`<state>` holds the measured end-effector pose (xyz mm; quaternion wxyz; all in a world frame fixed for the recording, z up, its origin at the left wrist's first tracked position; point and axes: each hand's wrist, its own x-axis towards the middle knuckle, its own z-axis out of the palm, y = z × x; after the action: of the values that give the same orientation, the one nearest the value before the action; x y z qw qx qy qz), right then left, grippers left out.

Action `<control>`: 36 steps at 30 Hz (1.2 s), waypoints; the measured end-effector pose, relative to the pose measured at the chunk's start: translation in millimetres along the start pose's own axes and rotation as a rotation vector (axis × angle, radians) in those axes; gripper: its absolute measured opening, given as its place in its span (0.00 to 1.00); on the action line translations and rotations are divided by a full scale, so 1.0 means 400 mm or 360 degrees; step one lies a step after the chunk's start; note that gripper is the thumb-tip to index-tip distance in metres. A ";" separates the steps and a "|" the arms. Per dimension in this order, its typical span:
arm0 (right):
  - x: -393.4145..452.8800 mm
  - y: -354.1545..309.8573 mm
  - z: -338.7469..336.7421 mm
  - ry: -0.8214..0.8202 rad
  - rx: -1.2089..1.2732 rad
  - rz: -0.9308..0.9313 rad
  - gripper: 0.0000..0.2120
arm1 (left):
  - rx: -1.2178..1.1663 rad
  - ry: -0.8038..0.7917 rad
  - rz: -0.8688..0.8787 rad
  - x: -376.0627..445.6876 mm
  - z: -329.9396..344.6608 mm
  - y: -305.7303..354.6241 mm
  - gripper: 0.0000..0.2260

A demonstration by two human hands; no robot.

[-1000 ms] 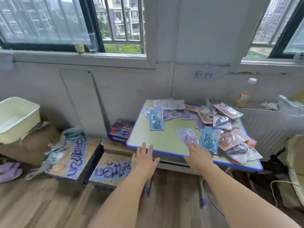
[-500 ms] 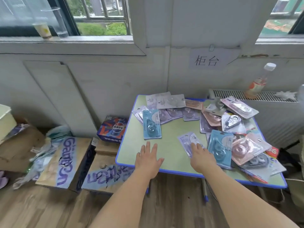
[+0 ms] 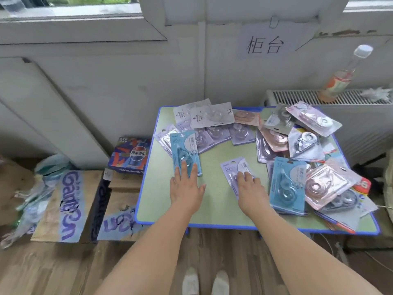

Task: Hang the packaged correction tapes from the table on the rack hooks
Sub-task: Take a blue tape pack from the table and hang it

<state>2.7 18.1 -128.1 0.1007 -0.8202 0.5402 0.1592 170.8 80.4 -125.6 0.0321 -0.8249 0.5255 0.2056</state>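
Note:
A small green table with a blue rim carries several packaged correction tapes. My left hand lies flat with straight fingers, its fingertips on the lower end of a blue package. My right hand has its fingers resting on a lilac package in the middle of the table. Another blue package lies just right of that hand. A heap of pink, grey and lilac packages covers the right side. More packages lie along the far edge. No rack or hooks are in view.
Cardboard boxes with purple lettering and a Pepsi carton sit on the floor left of the table. A radiator with a bottle on it stands behind the table on the right. A paper sign hangs on the wall.
I have moved closer to the table. My left hand went forward from the near edge onto the blue package. My right hand stays on the lilac package.

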 end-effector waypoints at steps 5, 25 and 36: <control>0.033 -0.028 -0.011 0.0027 0.0153 -0.0010 0.29 | -0.0038 -0.0012 -0.0021 0.062 -0.010 -0.018 0.30; 0.050 -0.021 -0.001 0.0061 0.0489 0.0284 0.26 | -0.0255 -0.0138 -0.0120 0.001 0.048 -0.029 0.35; 0.031 0.000 0.001 0.0139 0.0581 0.0227 0.24 | -0.0532 0.0224 -0.0052 -0.032 0.050 0.010 0.29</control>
<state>7.2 7.7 -132.9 0.2127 -0.7542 0.6206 0.0297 156.6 94.9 -138.2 -0.1391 -0.8396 0.4714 0.2314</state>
